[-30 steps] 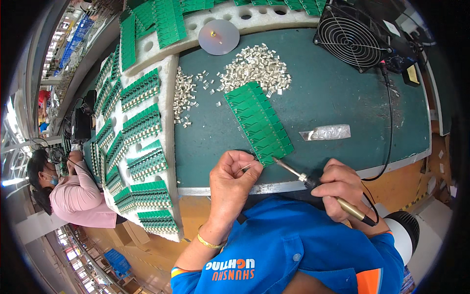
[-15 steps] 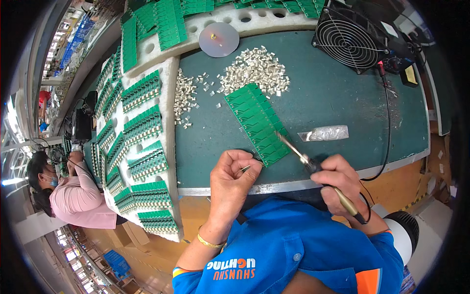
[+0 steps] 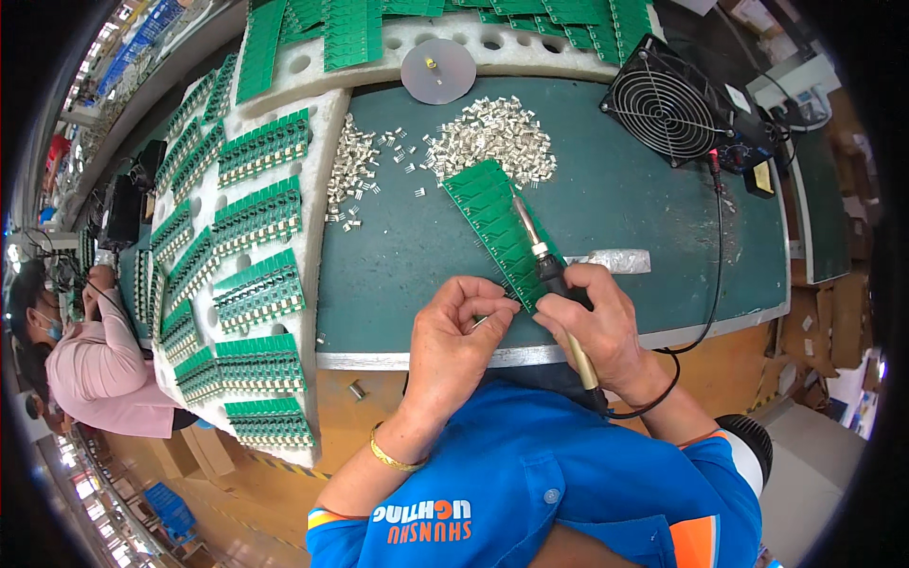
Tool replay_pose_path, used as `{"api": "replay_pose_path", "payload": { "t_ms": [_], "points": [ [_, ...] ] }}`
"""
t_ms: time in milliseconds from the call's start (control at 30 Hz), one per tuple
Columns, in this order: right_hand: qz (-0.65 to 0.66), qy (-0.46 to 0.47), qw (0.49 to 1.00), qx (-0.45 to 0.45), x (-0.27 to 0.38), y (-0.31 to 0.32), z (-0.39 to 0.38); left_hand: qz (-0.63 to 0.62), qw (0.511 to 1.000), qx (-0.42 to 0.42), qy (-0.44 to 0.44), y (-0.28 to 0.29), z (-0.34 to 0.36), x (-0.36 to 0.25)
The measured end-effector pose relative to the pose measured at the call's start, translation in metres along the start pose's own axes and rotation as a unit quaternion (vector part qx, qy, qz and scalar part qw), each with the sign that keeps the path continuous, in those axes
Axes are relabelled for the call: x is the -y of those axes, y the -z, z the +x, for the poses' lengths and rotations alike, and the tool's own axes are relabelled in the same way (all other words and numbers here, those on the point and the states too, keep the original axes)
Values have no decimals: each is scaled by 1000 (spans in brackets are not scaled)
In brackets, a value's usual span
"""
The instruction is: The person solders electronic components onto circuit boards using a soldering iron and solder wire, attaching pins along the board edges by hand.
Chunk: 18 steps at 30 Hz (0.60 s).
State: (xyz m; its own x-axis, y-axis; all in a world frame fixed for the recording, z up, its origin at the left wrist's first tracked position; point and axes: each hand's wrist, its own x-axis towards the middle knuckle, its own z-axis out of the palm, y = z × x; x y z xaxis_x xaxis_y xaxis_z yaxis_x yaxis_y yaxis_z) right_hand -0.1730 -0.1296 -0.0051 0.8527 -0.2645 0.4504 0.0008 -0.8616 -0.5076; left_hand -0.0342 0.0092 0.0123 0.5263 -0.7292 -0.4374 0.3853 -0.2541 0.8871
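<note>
In the centre of the frame, the right hand (image 3: pixel 595 327) grips a soldering iron (image 3: pixel 549 279), with its tip on the green circuit board panel (image 3: pixel 492 213) that lies slanted on the green mat (image 3: pixel 398 256). The left hand (image 3: pixel 454 346) is closed and pinches a thin solder wire (image 3: pixel 481 322) just beside the lower end of the panel. Above the panel is a pile of small metal parts (image 3: pixel 488 142), and a black fan (image 3: pixel 668 104) stands at the upper right.

Bright, even overhead light, soft shadows, sharp centre, strong fisheye bending at edges.

Single head-worn fisheye view, looking steeply down and close onto the green work mat (image 3: pixel 653 237); straight bench edges bow toward the rim.
</note>
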Motion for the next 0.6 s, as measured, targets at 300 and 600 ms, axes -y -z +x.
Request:
{"api": "replay_pose_path", "payload": {
  "t_ms": [300,600],
  "points": [
    [-63,21,995,-76,-4,-7,3,-41,998,34,-43,-5,-1,2],
    [-25,2,991,-133,6,-8,9,-88,995,1,-43,-2,-4,1]
  ]
}}
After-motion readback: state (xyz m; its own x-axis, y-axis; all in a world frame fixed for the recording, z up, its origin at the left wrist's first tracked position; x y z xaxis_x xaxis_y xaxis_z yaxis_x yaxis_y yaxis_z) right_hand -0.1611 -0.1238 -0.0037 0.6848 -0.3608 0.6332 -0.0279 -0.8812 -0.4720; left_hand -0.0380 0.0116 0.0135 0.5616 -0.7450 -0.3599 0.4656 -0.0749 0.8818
